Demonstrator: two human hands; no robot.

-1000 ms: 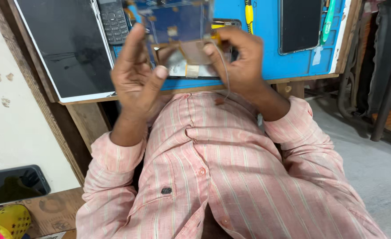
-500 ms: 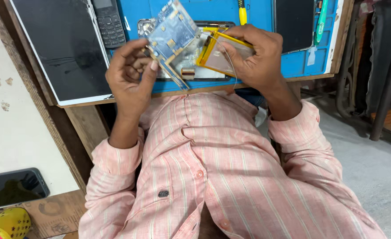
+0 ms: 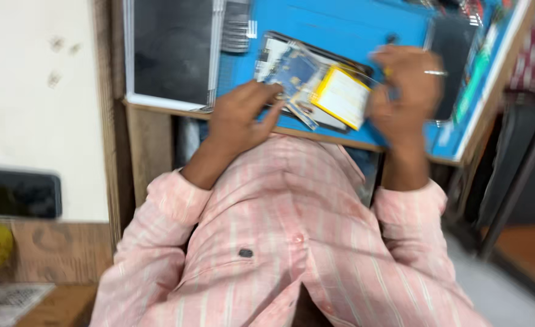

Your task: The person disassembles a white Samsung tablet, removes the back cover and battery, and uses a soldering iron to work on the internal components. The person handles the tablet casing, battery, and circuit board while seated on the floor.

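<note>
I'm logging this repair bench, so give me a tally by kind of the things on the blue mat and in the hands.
Opened device with circuit board under left hand: 1
Yellow-edged battery pack by right hand: 1
Dark-screen tablet: 1
Keypad phone: 1
Dark phone: 1
Blue mat: 1
Total: 6

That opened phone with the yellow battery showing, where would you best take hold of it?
By its long outer edges, probably. The opened phone lies flat on the blue mat, insides up, so pinch the frame from the near side, where the left hand touches it, keeping off the yellow battery.
</note>
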